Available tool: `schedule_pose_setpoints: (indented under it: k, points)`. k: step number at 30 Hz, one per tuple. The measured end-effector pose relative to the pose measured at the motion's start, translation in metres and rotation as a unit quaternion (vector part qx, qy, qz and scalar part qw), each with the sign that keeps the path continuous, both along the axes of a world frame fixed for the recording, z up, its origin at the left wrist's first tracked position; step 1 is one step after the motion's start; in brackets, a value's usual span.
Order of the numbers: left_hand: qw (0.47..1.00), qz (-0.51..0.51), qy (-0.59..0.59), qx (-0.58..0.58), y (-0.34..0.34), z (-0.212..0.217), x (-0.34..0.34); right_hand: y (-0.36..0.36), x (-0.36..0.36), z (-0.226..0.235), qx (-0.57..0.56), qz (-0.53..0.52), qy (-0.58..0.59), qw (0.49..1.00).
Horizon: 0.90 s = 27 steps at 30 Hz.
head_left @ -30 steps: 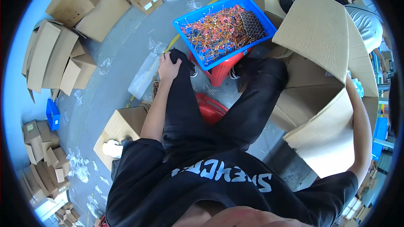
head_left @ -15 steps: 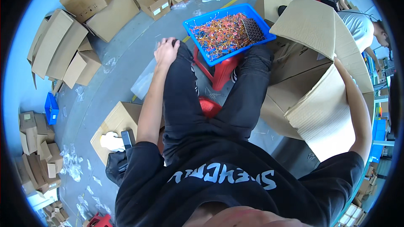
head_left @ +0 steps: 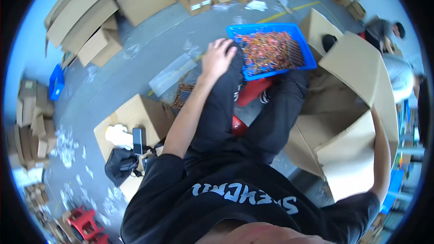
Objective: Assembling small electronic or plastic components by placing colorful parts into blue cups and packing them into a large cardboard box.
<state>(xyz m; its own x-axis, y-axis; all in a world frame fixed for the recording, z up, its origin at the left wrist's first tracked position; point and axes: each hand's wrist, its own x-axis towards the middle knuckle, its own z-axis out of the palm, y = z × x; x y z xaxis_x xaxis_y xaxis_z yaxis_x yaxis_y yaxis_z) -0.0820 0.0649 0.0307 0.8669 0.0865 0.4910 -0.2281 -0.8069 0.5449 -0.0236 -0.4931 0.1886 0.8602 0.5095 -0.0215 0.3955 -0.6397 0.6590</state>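
My left hand (head_left: pixel 218 58) lies over my left knee with its fingers draped and slightly apart, holding nothing. On the right, my right arm (head_left: pixel 382 153) reaches along the outside of a raised flap (head_left: pixel 348 153) of a large open cardboard box (head_left: pixel 307 138). The fingers of that hand are hidden at the flap's edge, so their grip does not show. Just beyond my knees, a blue plastic crate (head_left: pixel 312 62) is full of small red and orange wired parts (head_left: pixel 264 49). A dark gridded piece (head_left: pixel 295 54) lies at its right end, and a red stool (head_left: pixel 253 91) shows below.
To my left a cardboard box (head_left: pixel 158 117) carries a white bundle (head_left: pixel 118 136), a dark phone-like block (head_left: pixel 138 141) and a black bag (head_left: pixel 121 166). Cartons (head_left: pixel 81 13) line the far side. Plastic scraps (head_left: pixel 65 147) litter the floor. Two people work at the far right.
The view has swung, so the crate, knees and large box appear farther right and lower. My left hand stays on the knee and my right arm stays at the box flap.
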Motion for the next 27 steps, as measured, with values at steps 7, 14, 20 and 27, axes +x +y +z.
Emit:
schedule_pose_setpoints:
  k: [7, 14, 20, 27]
  points:
    - [0.997, -0.026, 0.048, -0.050, -0.013, -0.019, 0.018, 0.040, 0.060, -0.055, 0.022, 0.023, -0.013, 0.999]
    - [0.997, -0.043, 0.000, -0.070, 0.011, -0.037, 0.032, -0.085, -0.055, -0.034, -0.040, -0.156, -0.025, 0.987]
    - [0.993, -0.069, 0.039, -0.082, -0.013, -0.026, 0.036, -0.149, -0.169, -0.002, -0.109, -0.290, -0.034, 0.950]
    - [0.990, -0.086, 0.049, -0.096, -0.001, -0.025, 0.036, -0.057, -0.276, 0.040, 0.172, -0.361, 0.040, 0.916]
